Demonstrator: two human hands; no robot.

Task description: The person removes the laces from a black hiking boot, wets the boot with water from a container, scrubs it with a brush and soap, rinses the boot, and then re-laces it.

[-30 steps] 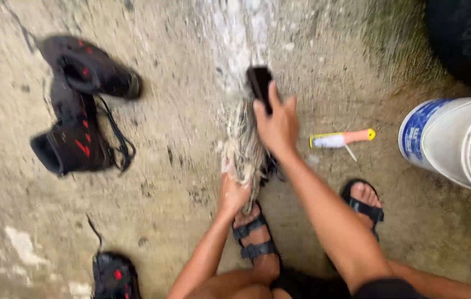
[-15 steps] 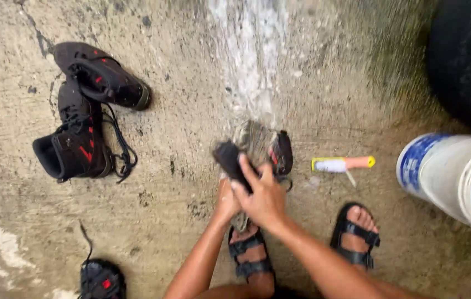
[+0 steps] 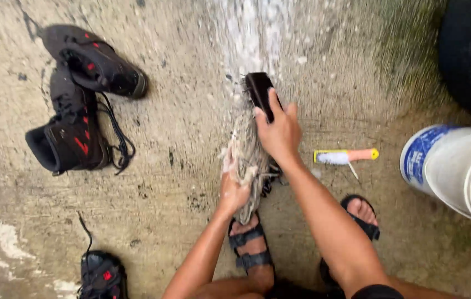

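Right hand: the right hand (image 3: 281,133) was wrapped around the near end of a black scrubbing brush (image 3: 260,93), fingers folded over its back, the brush pressed down at the far end of the shoe.
Left hand: the left hand (image 3: 232,187) gripped a soapy, mud-coloured shoe (image 3: 248,160) from the near side, thumb and fingers closed on it, pinning it to the ground.
Shoe being scrubbed: it lay lengthwise on the wet concrete floor (image 3: 180,182), between the two hands and just beyond the left sandalled foot (image 3: 251,249); lather blurred its details.
Foam: a white streak of suds (image 3: 252,39) ran across the concrete beyond the brush.
Small brush: an orange-handled brush with white bristles (image 3: 346,156) lay on the floor just to the right of the right wrist, not touched.
Bucket: a white bucket with a blue label (image 3: 457,171) lay tilted at the right edge, near the right sandalled foot (image 3: 360,213).
Boots: two black boots with red marks (image 3: 78,99) lay on their sides, touching, well to the left, laces trailing; a third black shoe (image 3: 101,274) sat at the bottom edge.
Far right corner: a dark rounded object (image 3: 470,55), too cropped to identify.
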